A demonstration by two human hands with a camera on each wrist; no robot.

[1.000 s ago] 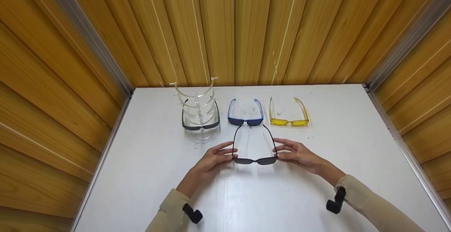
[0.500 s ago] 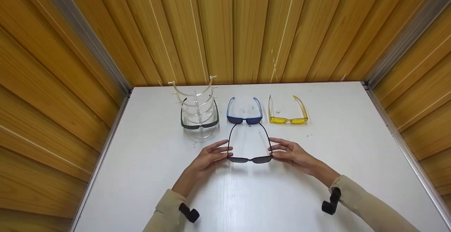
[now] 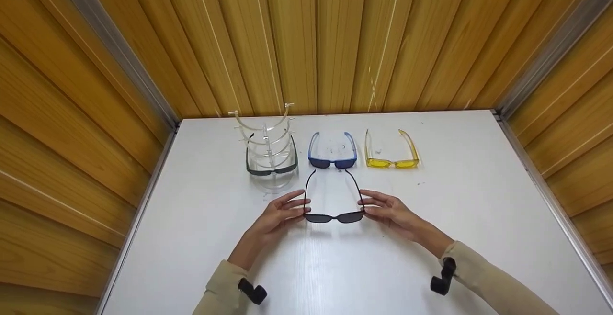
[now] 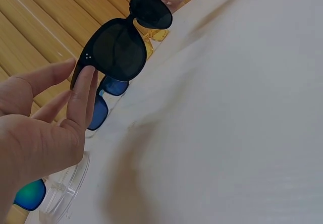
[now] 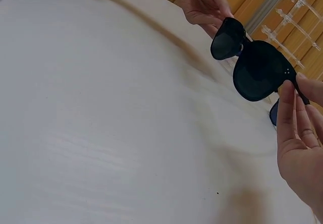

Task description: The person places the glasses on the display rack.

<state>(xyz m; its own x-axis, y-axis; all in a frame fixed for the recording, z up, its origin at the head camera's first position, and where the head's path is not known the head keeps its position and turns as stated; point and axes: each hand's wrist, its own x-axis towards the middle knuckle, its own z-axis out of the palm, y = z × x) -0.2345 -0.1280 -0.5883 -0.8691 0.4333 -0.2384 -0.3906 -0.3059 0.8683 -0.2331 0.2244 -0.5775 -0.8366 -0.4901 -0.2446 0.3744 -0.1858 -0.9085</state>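
Black sunglasses (image 3: 318, 218) are held over the table between my two hands, lenses toward me and temples spread open, pointing away. My left hand (image 3: 274, 218) pinches the left temple close to the hinge. On the other side my right hand (image 3: 396, 213) pinches the right temple the same way. Both wrist views show the thumb and fingers at the frame corners of the dark lenses (image 4: 119, 50), beside small pale dots. Just beyond them sit blue-framed sunglasses (image 3: 345, 163). A clear display stand (image 3: 269, 145) rises to the left, with dark green sunglasses (image 3: 261, 173) on its low tier.
Yellow sunglasses (image 3: 406, 163) lie at the back right of the white table (image 3: 479, 185). Wood-look panel walls (image 3: 335, 42) enclose the back and both sides. The stand's upper arms stick up near the back edge.
Both hands have shifted a little to the left with the black sunglasses between them. The stand and the other sunglasses stay where they were.
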